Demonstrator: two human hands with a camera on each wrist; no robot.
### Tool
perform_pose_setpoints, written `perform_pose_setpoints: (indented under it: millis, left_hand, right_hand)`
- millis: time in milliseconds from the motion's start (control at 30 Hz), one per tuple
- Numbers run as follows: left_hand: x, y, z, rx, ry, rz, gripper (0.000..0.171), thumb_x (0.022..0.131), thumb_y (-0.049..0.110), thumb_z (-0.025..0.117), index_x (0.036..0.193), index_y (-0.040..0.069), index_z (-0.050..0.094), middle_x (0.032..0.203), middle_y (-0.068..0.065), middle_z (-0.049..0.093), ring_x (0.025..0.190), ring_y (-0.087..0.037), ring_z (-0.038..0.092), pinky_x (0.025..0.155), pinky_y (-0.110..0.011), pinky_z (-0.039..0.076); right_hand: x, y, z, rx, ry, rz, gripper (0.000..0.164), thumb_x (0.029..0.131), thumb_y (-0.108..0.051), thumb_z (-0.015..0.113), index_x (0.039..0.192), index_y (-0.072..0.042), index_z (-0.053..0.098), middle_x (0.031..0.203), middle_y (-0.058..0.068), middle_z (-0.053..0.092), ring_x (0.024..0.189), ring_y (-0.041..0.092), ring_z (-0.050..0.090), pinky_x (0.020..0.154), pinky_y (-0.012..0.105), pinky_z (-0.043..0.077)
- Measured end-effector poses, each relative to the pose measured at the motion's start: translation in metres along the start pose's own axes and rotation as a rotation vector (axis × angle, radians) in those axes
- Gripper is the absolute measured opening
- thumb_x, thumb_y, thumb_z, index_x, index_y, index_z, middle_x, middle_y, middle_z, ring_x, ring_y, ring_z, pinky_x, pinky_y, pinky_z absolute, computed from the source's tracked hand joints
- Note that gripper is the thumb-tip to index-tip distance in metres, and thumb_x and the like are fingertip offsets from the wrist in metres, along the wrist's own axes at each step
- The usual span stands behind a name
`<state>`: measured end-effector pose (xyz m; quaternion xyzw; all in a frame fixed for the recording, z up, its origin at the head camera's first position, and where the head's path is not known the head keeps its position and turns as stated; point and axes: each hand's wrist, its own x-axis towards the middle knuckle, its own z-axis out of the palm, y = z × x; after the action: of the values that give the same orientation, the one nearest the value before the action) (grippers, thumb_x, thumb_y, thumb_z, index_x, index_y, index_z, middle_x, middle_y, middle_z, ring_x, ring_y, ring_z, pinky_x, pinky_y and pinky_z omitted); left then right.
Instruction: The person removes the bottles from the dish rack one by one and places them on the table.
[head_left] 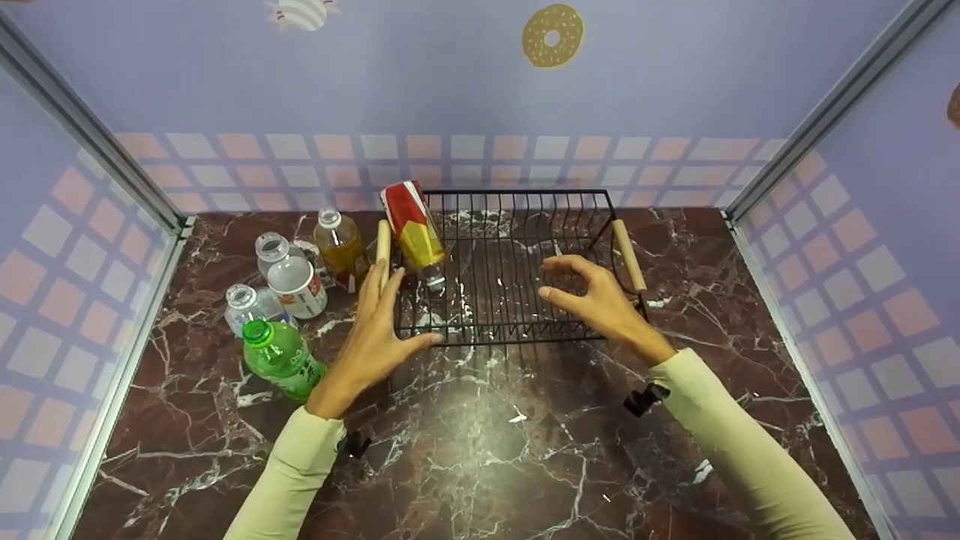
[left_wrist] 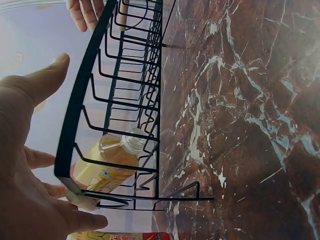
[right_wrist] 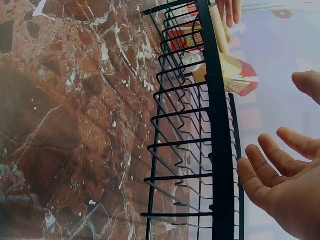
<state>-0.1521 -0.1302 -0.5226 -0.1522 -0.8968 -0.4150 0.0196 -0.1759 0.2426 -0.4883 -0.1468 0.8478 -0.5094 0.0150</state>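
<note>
A black wire basket (head_left: 495, 342) with pale wooden handles stands on the dark marbled surface. Inside its left end a bottle with a red and yellow label (head_left: 418, 234) lies tilted, its clear neck toward the basket floor. My left hand (head_left: 375, 330) is at the left wooden handle (head_left: 383, 244), fingers extended along it and thumb reaching over the front rim. Over the basket's right half hovers my right hand (head_left: 592, 300), loosely curved and holding nothing. In the right wrist view its spread fingers (right_wrist: 275, 165) stand beside the black rim (right_wrist: 220, 130).
Left of the basket stand several bottles: one with amber liquid (head_left: 341, 251), a clear one with a white and orange label (head_left: 298, 285), another clear one (head_left: 244, 304) and a green one (head_left: 281, 360). Patterned panels (head_left: 465, 90) enclose the surface at the back and sides.
</note>
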Motion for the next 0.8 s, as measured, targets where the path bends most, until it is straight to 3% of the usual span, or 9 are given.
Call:
perform_pose_setpoints:
  millis: [133, 367, 567, 800]
  left_hand:
    - [0.004, -0.004, 0.002, -0.026, 0.000, -0.023, 0.131, 0.078, 0.045, 0.100, 0.175, 0.003, 0.021, 0.184, -0.021, -0.006, 0.168, -0.049, -0.001, 0.131, -0.075, 0.011]
    - [0.008, -0.015, 0.004, -0.074, 0.016, -0.035, 0.136, 0.077, 0.041, 0.102, 0.176, 0.005, 0.016, 0.184, -0.019, -0.008, 0.169, -0.045, -0.002, 0.134, -0.070, 0.010]
    - [0.008, -0.019, 0.006, -0.119, -0.021, -0.066, 0.148, 0.074, 0.054, 0.100, 0.178, 0.010, 0.004, 0.183, -0.017, -0.017, 0.168, -0.046, -0.005, 0.131, -0.075, 0.010]
    - [0.009, -0.023, 0.005, -0.136, -0.047, -0.019, 0.159, 0.068, 0.061, 0.101, 0.177, 0.010, -0.003, 0.181, -0.021, -0.020, 0.167, -0.049, -0.007, 0.130, -0.074, 0.013]
  right_hand:
    - [0.006, 0.001, 0.004, 0.009, -0.010, 0.004, 0.056, 0.100, -0.027, 0.083, 0.147, -0.002, 0.065, 0.145, 0.016, 0.068, 0.134, 0.037, 0.064, 0.120, 0.057, 0.049]
    - [0.014, 0.000, 0.010, 0.016, -0.040, 0.025, 0.059, 0.101, -0.033, 0.083, 0.148, -0.003, 0.063, 0.146, 0.016, 0.068, 0.133, 0.039, 0.065, 0.118, 0.054, 0.051]
    - [0.022, -0.002, 0.015, 0.015, -0.069, 0.026, 0.061, 0.101, -0.032, 0.083, 0.150, -0.002, 0.062, 0.148, 0.019, 0.066, 0.134, 0.038, 0.064, 0.118, 0.056, 0.051]
    - [0.037, -0.010, 0.022, -0.028, -0.123, 0.048, 0.066, 0.101, -0.042, 0.081, 0.152, -0.006, 0.060, 0.152, 0.014, 0.064, 0.140, 0.032, 0.059, 0.122, 0.058, 0.046]
